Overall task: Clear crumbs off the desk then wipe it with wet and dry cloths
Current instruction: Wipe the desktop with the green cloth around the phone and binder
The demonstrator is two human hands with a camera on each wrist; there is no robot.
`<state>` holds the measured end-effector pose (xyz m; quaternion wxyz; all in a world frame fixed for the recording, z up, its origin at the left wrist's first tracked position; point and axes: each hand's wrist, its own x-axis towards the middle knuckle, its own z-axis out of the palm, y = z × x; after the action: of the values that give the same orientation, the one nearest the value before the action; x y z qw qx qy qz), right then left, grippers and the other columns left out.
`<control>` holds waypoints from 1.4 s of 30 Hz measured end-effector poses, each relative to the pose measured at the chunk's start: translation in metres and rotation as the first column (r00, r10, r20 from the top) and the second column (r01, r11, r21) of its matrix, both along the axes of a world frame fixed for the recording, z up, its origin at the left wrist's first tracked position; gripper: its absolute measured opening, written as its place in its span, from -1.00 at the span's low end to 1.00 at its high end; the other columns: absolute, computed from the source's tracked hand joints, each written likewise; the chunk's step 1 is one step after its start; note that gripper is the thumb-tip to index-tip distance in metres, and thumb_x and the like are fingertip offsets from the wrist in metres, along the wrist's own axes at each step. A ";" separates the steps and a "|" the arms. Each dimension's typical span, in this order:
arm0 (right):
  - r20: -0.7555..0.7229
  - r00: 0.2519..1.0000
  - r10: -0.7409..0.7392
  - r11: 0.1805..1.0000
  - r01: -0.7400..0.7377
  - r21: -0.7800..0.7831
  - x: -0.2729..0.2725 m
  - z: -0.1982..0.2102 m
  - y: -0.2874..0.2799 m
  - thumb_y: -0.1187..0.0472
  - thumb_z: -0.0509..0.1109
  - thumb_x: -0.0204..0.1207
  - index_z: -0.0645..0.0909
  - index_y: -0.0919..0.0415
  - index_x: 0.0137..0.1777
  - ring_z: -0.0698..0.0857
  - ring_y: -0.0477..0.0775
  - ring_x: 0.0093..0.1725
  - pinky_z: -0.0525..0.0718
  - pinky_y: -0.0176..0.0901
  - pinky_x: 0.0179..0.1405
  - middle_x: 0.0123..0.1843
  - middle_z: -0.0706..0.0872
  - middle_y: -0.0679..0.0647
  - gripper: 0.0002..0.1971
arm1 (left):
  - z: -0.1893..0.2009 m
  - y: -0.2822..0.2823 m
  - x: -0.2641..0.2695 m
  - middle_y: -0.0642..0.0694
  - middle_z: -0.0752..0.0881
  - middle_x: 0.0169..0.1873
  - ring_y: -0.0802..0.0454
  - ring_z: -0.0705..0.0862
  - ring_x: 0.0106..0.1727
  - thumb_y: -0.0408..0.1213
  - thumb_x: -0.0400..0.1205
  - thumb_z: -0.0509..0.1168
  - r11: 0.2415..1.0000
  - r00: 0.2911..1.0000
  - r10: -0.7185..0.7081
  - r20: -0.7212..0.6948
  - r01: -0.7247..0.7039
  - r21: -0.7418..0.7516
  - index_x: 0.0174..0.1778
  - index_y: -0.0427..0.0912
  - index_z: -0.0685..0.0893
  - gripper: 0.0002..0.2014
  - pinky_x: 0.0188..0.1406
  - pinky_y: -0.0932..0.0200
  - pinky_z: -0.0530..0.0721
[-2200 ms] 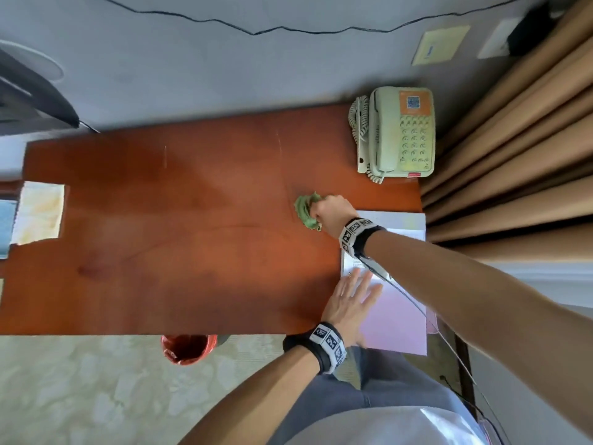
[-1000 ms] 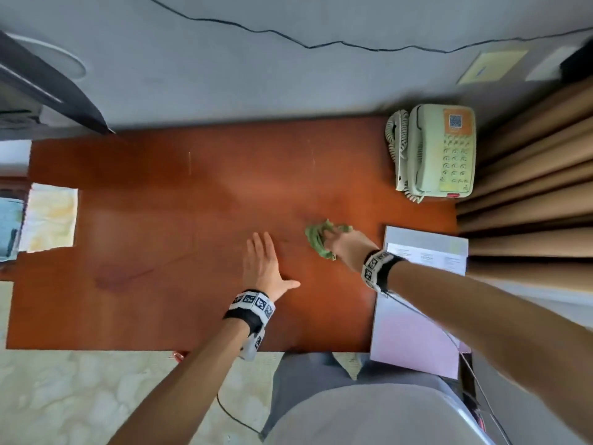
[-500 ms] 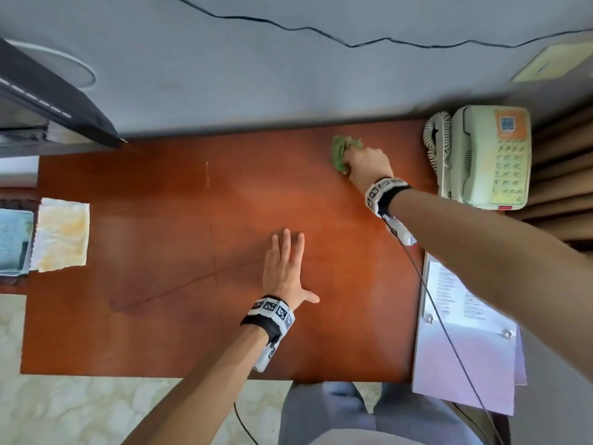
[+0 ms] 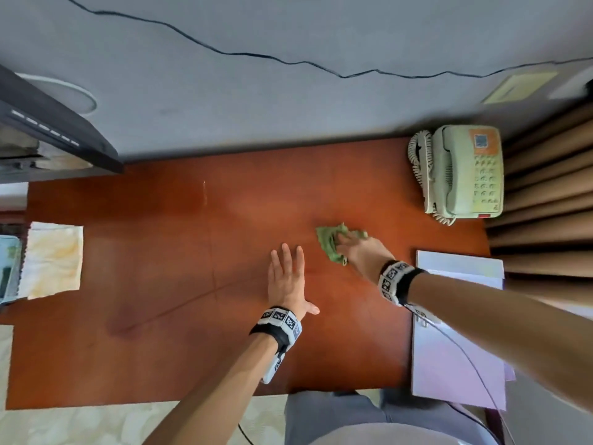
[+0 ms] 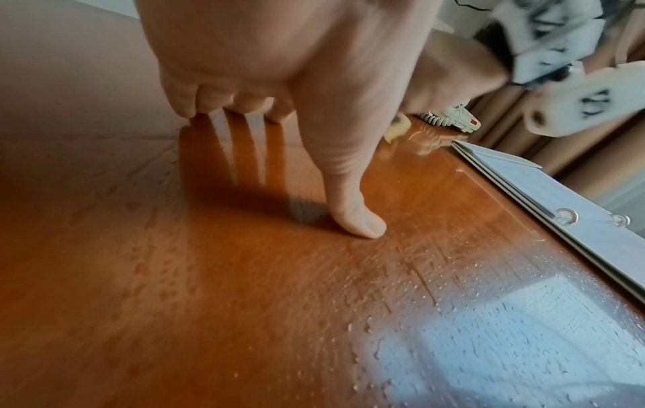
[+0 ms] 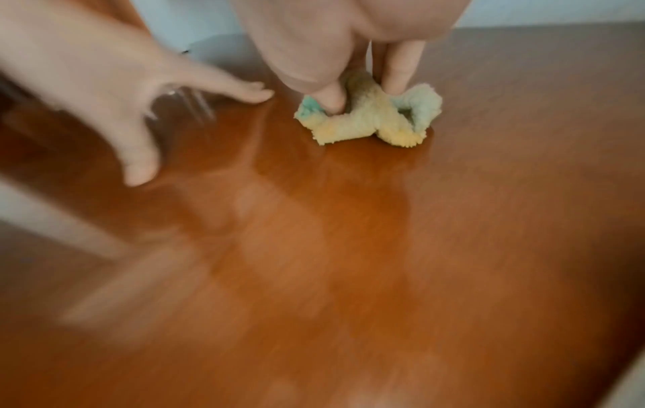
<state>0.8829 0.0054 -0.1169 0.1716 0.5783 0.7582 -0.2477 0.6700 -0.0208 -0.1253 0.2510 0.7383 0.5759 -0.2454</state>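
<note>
From the head view, no writing is legible: the telephone (image 4: 462,173) at the desk's far right corner carries an orange label with a small square code, too blurred to read, and the printed sheet in the binder (image 4: 457,329) at the right edge cannot be made out. The right hand (image 4: 361,253) presses a bunched green cloth (image 4: 332,242) onto the desk (image 4: 160,252) near its middle, fingers curled into the cloth. The left hand (image 4: 287,282) lies flat just beside it, fingers straight. A pale yellow cloth (image 4: 53,260) lies at the left edge.

The left wrist view shows the left hand's fingertips (image 5: 185,109) and thumb touching the desk, droplets beading nearby, and the binder's metal rings (image 5: 567,216).

The right wrist view shows two fingers (image 6: 330,100) digging into the cloth's folds.
</note>
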 end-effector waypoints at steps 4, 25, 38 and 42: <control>-0.025 0.999 0.038 0.999 -0.039 -0.033 -0.001 0.011 -0.050 0.42 0.30 0.59 0.55 0.07 0.46 0.50 0.15 0.51 0.73 0.10 0.20 0.63 0.38 0.02 -0.53 | 0.007 0.001 0.021 -0.54 -0.27 0.71 -0.58 -0.16 0.73 0.25 0.18 0.71 0.999 0.994 -0.037 -0.102 0.037 -0.007 0.76 -0.32 -0.33 0.59 0.75 -0.33 0.02; -0.040 0.977 -0.209 0.967 0.213 0.143 0.061 0.002 0.000 0.40 0.28 0.50 0.59 0.08 0.20 0.73 0.27 0.03 0.76 0.07 -0.02 0.13 0.69 0.12 -0.67 | 0.008 0.005 0.035 -0.60 -0.19 0.69 -0.56 -0.07 0.74 0.27 0.14 0.73 0.998 0.973 -0.061 -0.223 0.058 -0.021 0.74 -0.40 -0.30 0.62 0.73 -0.35 0.09; 0.001 0.951 -0.309 0.945 0.307 0.117 0.078 0.018 0.034 0.45 0.25 0.48 0.60 0.12 0.21 0.76 0.32 -0.06 0.73 0.05 -0.11 -0.02 0.75 0.17 -0.64 | 0.009 0.060 0.097 -0.32 -0.41 0.73 -0.36 -0.27 0.78 0.19 0.09 0.77 0.994 0.991 -0.105 -0.087 0.103 -0.027 0.74 -0.12 -0.45 0.68 0.77 -0.26 -0.01; -0.043 0.904 -0.425 0.879 0.424 0.218 0.100 0.014 0.117 0.42 0.29 0.48 0.62 0.13 0.22 0.76 0.38 -0.04 0.73 0.09 -0.06 -0.02 0.76 0.27 -0.66 | -0.003 0.056 0.093 -0.40 -0.43 0.70 -0.42 -0.29 0.76 0.18 0.08 0.78 0.991 0.989 -0.134 -0.063 0.134 -0.015 0.72 -0.18 -0.48 0.71 0.78 -0.18 0.02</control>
<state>0.9828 0.1220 -0.1032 0.0498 0.7464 0.6355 -0.1912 0.7626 0.0351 -0.1278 0.2193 0.7658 0.5314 -0.2881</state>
